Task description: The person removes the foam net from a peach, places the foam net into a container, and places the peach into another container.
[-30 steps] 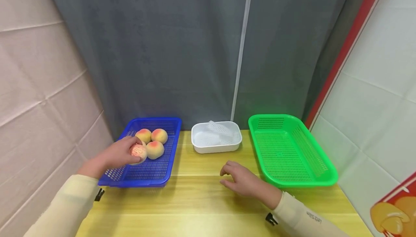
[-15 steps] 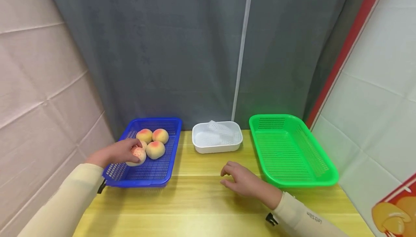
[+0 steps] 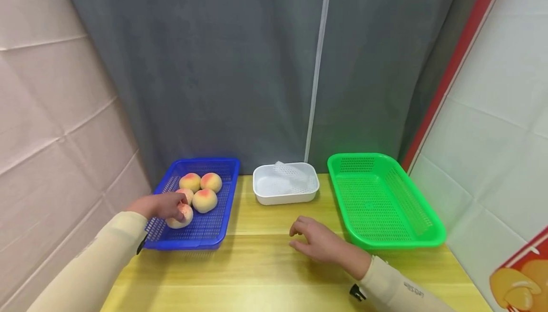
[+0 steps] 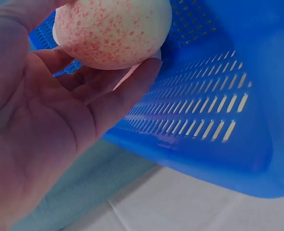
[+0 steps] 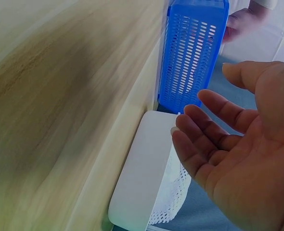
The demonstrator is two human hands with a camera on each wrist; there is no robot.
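Note:
In the head view, my left hand point(image 3: 164, 205) reaches over the left side of the blue basket point(image 3: 199, 242). Its thumb and fingers grip a pale peach with red speckles point(image 4: 115, 33), low in the basket's near-left part. Several other yellow-and-red peaches point(image 3: 204, 200) sit together just beyond and to the right of it. My right hand point(image 3: 318, 240) hovers over the wooden table, left of the green basket point(image 3: 348, 221), fingers loosely bent and nothing held. From the right wrist, the right palm point(image 5: 257, 159) shows bare.
Between the baskets, near the grey curtain point(image 3: 239, 64), stands a small white tray point(image 3: 286, 200) with white foam netting point(image 3: 291, 171) inside. The green basket has no fruit in it. Pale walls point(image 3: 51, 112) enclose the wooden table point(image 3: 239, 269) left and right.
My left hand has lowered the speckled peach toward the floor of the blue basket, and another peach behind it now shows more. The right hand has stayed in place.

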